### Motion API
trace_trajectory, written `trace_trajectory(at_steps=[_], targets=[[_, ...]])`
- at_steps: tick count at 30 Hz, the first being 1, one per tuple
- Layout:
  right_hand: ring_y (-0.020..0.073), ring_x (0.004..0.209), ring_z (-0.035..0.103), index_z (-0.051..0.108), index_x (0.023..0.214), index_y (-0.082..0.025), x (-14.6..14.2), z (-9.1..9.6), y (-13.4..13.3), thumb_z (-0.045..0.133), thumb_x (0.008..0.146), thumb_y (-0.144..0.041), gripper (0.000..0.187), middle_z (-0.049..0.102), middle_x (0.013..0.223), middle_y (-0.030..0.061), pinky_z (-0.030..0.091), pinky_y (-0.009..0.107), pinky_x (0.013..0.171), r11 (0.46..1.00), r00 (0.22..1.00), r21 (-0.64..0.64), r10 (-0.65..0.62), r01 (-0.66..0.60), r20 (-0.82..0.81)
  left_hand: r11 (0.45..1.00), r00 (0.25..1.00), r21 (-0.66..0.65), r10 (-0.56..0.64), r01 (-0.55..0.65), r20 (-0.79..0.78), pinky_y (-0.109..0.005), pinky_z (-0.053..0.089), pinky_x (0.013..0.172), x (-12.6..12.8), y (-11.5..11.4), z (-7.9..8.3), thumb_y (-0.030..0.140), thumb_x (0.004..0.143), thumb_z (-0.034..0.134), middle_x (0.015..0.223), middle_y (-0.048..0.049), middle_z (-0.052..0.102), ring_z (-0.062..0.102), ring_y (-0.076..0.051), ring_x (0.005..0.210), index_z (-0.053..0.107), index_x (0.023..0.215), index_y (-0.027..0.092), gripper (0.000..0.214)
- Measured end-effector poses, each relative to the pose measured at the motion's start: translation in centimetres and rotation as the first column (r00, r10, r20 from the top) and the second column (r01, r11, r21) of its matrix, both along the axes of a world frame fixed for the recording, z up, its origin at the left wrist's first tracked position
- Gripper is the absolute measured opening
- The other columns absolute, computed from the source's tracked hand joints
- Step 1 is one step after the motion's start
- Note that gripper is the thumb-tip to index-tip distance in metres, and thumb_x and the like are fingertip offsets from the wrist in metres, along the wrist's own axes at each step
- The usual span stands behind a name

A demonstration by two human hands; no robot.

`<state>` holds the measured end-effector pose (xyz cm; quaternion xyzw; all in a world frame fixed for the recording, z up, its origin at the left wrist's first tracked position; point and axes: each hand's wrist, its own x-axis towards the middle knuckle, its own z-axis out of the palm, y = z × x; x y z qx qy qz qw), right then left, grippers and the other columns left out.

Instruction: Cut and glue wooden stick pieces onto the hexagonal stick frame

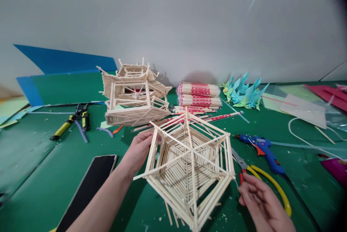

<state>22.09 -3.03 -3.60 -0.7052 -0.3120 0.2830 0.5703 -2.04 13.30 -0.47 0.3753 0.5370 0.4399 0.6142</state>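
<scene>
A hexagonal frame of wooden sticks (pixel 189 168) stands tilted on the green table (pixel 40 167) in front of me. My left hand (pixel 138 150) grips its left edge, fingers behind the sticks. My right hand (pixel 261 203) hovers just right of the frame, fingers loosely curled, over the red and yellow handles of small cutters (pixel 260 177); whether it holds them I cannot tell. A finished stick pavilion model (pixel 134 94) sits behind the frame to the left.
Bundles of wrapped chopsticks (pixel 199 96) lie at the back, loose ones beside them. A blue glue gun (pixel 264 150), teal paper cranes (pixel 244 92), a black phone (pixel 90 185), yellow-handled pliers (pixel 72 119), and coloured paper sheets surround the work. A white wall panel closes the far edge.
</scene>
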Motion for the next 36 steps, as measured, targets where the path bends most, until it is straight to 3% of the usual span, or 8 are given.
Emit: trace_trajectory(at_steps=[11,19,23,27,31,34,35,36], targets=[[0.0194,0.062,0.065,0.062,0.096,-0.020,0.4,-0.1,-0.3,0.067,0.070,-0.044,0.036,0.068,0.076,0.0038,0.057,0.026,0.054,1.000,1.000,0.014,0.024,-0.025,0.016,0.999,1.000,0.051,0.020,-0.019,-0.003,-0.021,0.041,0.051,-0.2,0.4,-0.3,0.036,0.056,0.073,0.055,-0.0011,0.061,0.052,-0.011,0.051,0.067,0.056,0.014,0.023],[0.0198,0.065,0.066,0.062,0.096,-0.019,-0.3,0.0,-0.7,0.066,0.071,-0.043,0.036,0.067,0.078,0.0043,0.057,0.025,0.055,1.000,1.000,0.017,0.017,-0.017,0.011,0.992,0.996,0.119,0.052,-0.043,-0.068,-0.024,0.041,0.053,-1.4,-0.2,-1.2,0.036,0.058,0.070,0.057,-0.0034,0.061,0.053,-0.013,0.054,0.069,0.061,0.012,0.024],[0.0191,0.063,0.066,0.062,0.097,-0.019,-0.1,0.1,-0.9,0.067,0.069,-0.043,0.037,0.067,0.079,0.0045,0.057,0.025,0.054,0.996,0.996,-0.004,0.084,-0.084,0.030,0.986,0.985,0.156,0.083,-0.059,-0.151,-0.023,0.040,0.052,-2.6,-1.4,-1.4,0.035,0.062,0.068,0.061,-0.0045,0.063,0.052,-0.012,0.054,0.070,0.067,0.011,0.024],[0.0187,0.061,0.065,0.062,0.099,-0.018,0.4,-0.1,-1.4,0.071,0.065,-0.041,0.042,0.068,0.081,0.0054,0.056,0.025,0.053,0.987,0.987,-0.039,0.156,-0.154,0.047,0.973,0.951,0.221,0.123,-0.060,-0.283,-0.024,0.040,0.056,-3.7,-4.3,-1.6,0.034,0.067,0.066,0.068,-0.0040,0.065,0.055,-0.015,0.061,0.069,0.075,0.015,0.021],[0.0175,0.059,0.064,0.062,0.098,-0.018,0.2,-0.1,-1.9,0.071,0.065,-0.042,0.042,0.068,0.077,0.0039,0.055,0.024,0.051,0.983,0.983,-0.066,0.176,-0.173,0.059,0.941,0.887,0.326,0.073,0.090,-0.456,-0.026,0.039,0.063,-3.7,-8.8,-1.8,0.028,0.072,0.062,0.070,-0.0027,0.063,0.055,-0.017,0.068,0.068,0.071,0.019,0.011],[0.0172,0.059,0.064,0.062,0.098,-0.019,-0.2,0.0,-2.0,0.070,0.065,-0.042,0.041,0.068,0.076,0.0035,0.055,0.023,0.051,0.976,0.976,-0.073,0.210,-0.206,0.056,0.871,0.831,0.378,-0.058,0.313,-0.553,-0.031,0.039,0.068,-2.8,-12.0,-2.0,0.024,0.072,0.061,0.070,-0.0039,0.064,0.055,-0.019,0.070,0.069,0.069,0.021,0.010],[0.0172,0.059,0.064,0.062,0.098,-0.019,-0.3,0.0,-2.1,0.070,0.065,-0.042,0.041,0.068,0.076,0.0036,0.055,0.023,0.052,0.974,0.974,-0.071,0.220,-0.216,0.051,0.820,0.787,0.394,-0.106,0.415,-0.607,-0.032,0.038,0.069,-2.5,-12.8,-2.2,0.020,0.074,0.059,0.072,-0.0044,0.065,0.055,-0.019,0.070,0.070,0.075,0.021,0.011],[0.0172,0.059,0.064,0.061,0.098,-0.019,-0.4,-0.1,-2.1,0.070,0.065,-0.042,0.041,0.068,0.076,0.0037,0.055,0.023,0.052,0.973,0.973,-0.064,0.225,-0.222,0.047,0.670,0.641,0.425,-0.100,0.609,-0.761,-0.033,0.037,0.068,-2.1,-13.5,-2.5,0.017,0.080,0.051,0.075,-0.0054,0.066,0.053,-0.019,0.070,0.068,0.084,0.020,0.018]])
